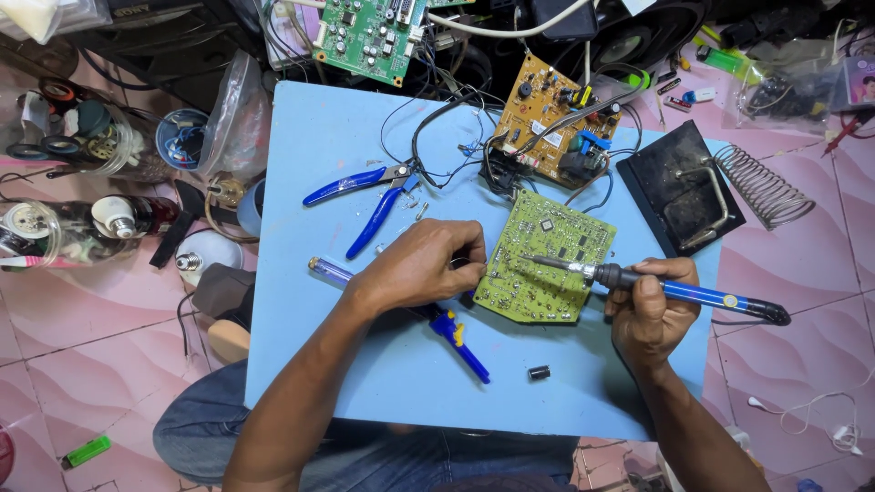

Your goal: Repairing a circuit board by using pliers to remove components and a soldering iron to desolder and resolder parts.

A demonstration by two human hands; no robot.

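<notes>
The blue counter (301, 346) is crowded, and most of the risk is judged to come from that crowding. A green circuit board (545, 258) lies near its middle, solder side up, tilted slightly and unclamped; it is steadied only by the left hand (428, 264), which is curled shut at the board's left edge, though what is pinched there cannot be told. Were that hold loosened, the board could be pushed aside under the tip.

A blue-handled soldering iron (638, 282) is gripped firmly in the closed right hand (649, 314), its tip resting on the board's upper part. A burn could be caused, since the left fingertips sit near the hot shaft.

Loose black wires (437, 146) trail from the orange board (551, 123) just behind; they could be snagged or scorched. The small black capacitor (539, 372), lying alone near the counter's front edge, could be knocked to the floor.
</notes>
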